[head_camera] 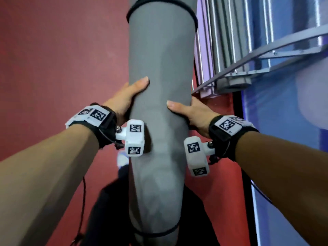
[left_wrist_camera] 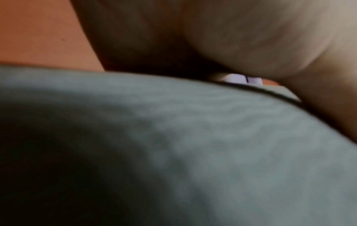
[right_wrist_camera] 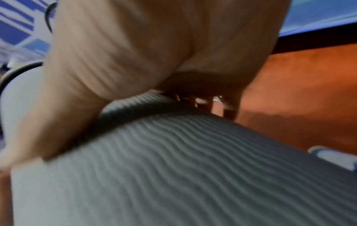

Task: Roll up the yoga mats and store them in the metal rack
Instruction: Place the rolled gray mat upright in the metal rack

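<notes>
A rolled grey yoga mat (head_camera: pixel 159 89) runs up the middle of the head view, bound by a black strap (head_camera: pixel 159 4) near its far end and another (head_camera: pixel 156 234) near its close end. My left hand (head_camera: pixel 129 96) grips its left side and my right hand (head_camera: pixel 188 110) grips its right side, thumbs across the front. The fingers behind the roll are hidden. In the left wrist view the mat (left_wrist_camera: pixel 193 145) fills the lower part under my palm (left_wrist_camera: pixel 231 38). Its ribbed surface (right_wrist_camera: pixel 173 160) shows in the right wrist view under my right hand (right_wrist_camera: pixel 135 53).
A grey metal rack (head_camera: pixel 266 54) stands at the upper right, with several rolled mats (head_camera: pixel 221 32) upright inside it. The floor (head_camera: pixel 53 59) is red; a blue surface (head_camera: pixel 284 139) lies on the right. My dark trousers (head_camera: pixel 110 201) and a shoe (head_camera: pixel 122 159) show below the mat.
</notes>
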The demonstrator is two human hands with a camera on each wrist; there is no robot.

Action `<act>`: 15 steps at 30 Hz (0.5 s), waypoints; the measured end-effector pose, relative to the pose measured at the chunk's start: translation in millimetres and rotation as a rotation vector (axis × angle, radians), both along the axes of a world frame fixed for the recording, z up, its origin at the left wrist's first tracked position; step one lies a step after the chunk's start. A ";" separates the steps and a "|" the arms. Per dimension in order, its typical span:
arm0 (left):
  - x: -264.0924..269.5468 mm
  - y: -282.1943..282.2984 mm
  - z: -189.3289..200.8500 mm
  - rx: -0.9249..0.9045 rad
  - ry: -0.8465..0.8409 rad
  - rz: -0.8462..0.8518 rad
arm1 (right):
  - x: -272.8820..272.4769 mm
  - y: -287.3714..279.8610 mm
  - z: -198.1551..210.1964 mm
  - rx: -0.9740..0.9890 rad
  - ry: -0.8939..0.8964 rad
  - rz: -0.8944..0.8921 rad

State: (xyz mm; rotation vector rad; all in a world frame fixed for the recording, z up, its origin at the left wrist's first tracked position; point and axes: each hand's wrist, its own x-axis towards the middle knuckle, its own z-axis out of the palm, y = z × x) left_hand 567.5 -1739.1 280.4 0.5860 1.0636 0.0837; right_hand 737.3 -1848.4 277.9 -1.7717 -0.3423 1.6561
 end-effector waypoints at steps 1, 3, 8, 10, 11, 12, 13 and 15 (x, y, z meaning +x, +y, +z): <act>3.0 -7.4 -3.3 0.004 0.006 0.000 | 5.9 -3.1 0.2 0.016 -0.032 -0.025; 16.2 -28.8 -16.3 0.073 0.024 -0.015 | 25.6 -10.9 -3.4 0.063 -0.036 -0.189; 37.8 -64.2 -40.8 0.113 -0.016 -0.006 | 47.0 -33.6 -11.5 0.069 -0.023 -0.301; 49.9 -71.5 -39.3 0.075 -0.055 -0.019 | 61.3 -39.7 -8.7 0.049 -0.014 -0.310; 57.6 -76.3 -35.9 0.068 -0.066 -0.030 | 70.1 -43.5 -5.0 0.050 -0.010 -0.309; 63.1 -80.6 -33.4 0.064 -0.077 -0.037 | 76.7 -46.3 -1.0 0.050 -0.018 -0.295; 68.7 -88.4 -31.0 0.061 -0.082 -0.042 | 83.9 -52.5 -0.2 0.054 -0.014 -0.274; 79.7 -110.0 -30.9 0.044 -0.073 -0.032 | 96.5 -72.9 -2.0 0.081 0.031 -0.216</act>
